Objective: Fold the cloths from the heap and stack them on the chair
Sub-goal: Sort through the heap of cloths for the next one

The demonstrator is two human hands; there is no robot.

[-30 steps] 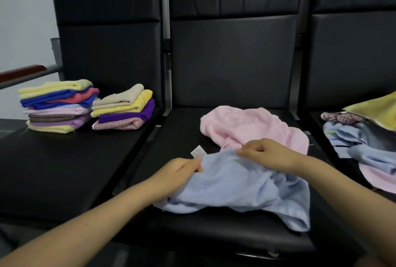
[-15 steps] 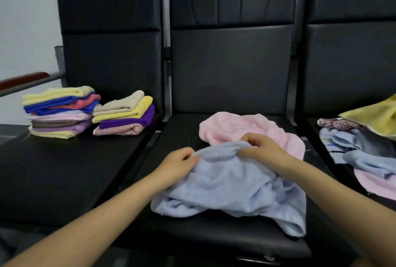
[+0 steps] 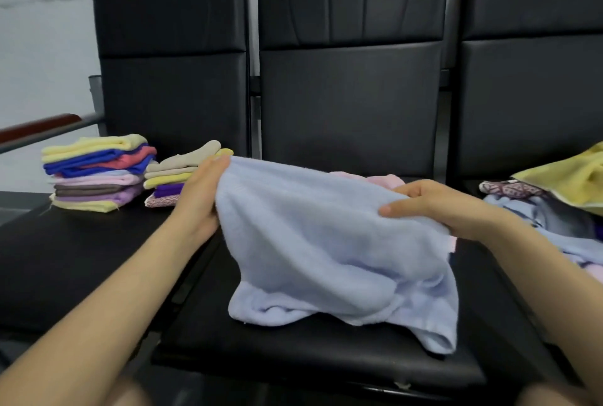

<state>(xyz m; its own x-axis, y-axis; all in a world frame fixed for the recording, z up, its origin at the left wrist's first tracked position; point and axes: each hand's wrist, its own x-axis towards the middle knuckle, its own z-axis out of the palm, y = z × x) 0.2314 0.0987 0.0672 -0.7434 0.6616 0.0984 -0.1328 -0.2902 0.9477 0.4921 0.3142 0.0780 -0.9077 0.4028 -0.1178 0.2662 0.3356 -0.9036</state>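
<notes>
I saw light blue cloth [image 3: 329, 242] stretched between both hands: left hand [image 3: 199, 196] pinched its left edge, right hand [image 3: 437, 206] gripped the right.

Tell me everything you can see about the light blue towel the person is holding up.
The light blue towel is a soft, fluffy terry-like cloth, plain and unfolded. The left hand holds its upper left edge and the right hand grips its upper right edge, lifting it over the middle chair seat. It sags between the hands, its lower edge rumpled and draped onto the seat, with a hemmed corner hanging at lower right. It hides most of the pink cloth behind it.
</notes>
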